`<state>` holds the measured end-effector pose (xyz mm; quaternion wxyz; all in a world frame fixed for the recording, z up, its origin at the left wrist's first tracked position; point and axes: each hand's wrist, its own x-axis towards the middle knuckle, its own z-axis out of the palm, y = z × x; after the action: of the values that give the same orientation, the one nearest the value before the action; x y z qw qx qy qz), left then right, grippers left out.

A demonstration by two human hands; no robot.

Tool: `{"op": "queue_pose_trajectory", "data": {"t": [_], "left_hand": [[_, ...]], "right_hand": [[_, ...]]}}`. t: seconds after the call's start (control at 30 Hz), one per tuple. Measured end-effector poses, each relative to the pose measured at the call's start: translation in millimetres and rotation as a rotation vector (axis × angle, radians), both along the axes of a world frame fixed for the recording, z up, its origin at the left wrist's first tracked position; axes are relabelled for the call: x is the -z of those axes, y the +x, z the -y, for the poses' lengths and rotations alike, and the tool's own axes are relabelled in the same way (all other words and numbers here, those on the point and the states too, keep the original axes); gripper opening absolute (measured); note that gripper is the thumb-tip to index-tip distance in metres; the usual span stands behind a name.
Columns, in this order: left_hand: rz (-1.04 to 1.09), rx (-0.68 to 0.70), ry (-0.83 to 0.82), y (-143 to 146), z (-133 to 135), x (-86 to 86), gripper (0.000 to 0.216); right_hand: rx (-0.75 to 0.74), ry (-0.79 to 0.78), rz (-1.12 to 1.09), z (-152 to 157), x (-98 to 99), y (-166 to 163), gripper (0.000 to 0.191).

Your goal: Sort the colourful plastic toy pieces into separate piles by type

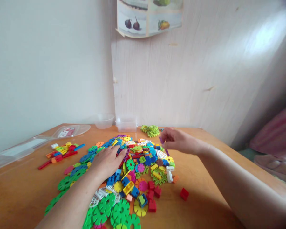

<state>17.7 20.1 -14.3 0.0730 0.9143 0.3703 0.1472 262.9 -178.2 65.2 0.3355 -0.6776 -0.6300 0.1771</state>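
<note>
Busy hands at a big toy pile (140, 167)
The right hand (175, 140) pinches a purple piece (160, 140); the left hand (106, 159) touches the pile, but I can't tell its grip.

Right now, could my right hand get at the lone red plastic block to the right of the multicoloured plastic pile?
Probably yes: the red plastic block lies apart from the pile, uncovered. Your right hand would need to draw back, though, and appears to hold a purple plastic piece.
</note>
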Motion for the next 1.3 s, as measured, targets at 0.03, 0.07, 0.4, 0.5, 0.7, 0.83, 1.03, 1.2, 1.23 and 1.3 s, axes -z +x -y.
{"op": "queue_pose_trajectory", "data": {"t": [0.03, 0.07, 0.4, 0.5, 0.7, 0.83, 1.03, 1.2, 1.23, 1.3], "left_hand": [[-0.003, -0.003, -0.002, 0, 0, -0.3, 0.075], [-0.003, -0.004, -0.003, 0, 0, -0.7, 0.075], [0.046, 0.029, -0.018, -1, -1, 0.9, 0.071], [0.034, 0.016, -0.016, -1, -1, 0.2, 0.071], [0.033, 0.01, -0.004, -1, 1, -0.3, 0.067], [0.041, 0.024, 0.003, -1, 0, 1.6, 0.064], [0.065, 0.064, -0.003, -2, -1, 0.1, 0.056], [0.1, 0.092, -0.012, -1, -1, -0.5, 0.053], [0.103, 0.098, -0.011, -1, -1, -0.2, 0.051], [0.111, 0.119, -0.001, -1, -1, 0.0, 0.049]], "right_hand": [[0.043, 0.054, -0.139, -5, 2.6, 13, 0.024], [0.107, 0.122, -0.254, -11, 6.1, 27, 0.027], [0.851, 0.454, -0.298, -34, 72.6, 120, 0.04], [0.954, 0.446, -0.208, -30, 90.0, 134, 0.043], [1.014, 0.389, -0.089, -29, 108.0, 151, 0.045], [1.017, 0.336, -0.044, -28, 113.2, 157, 0.047], [1.002, 0.31, -0.029, -24, 111.4, 153, 0.051], [0.91, 0.32, 0.02, -22, 87.8, 124, 0.043], [0.867, 0.313, 0.026, -22, 80.5, 115, 0.04], [0.74, 0.261, 0.018, -21, 64.4, 93, 0.034]]}}
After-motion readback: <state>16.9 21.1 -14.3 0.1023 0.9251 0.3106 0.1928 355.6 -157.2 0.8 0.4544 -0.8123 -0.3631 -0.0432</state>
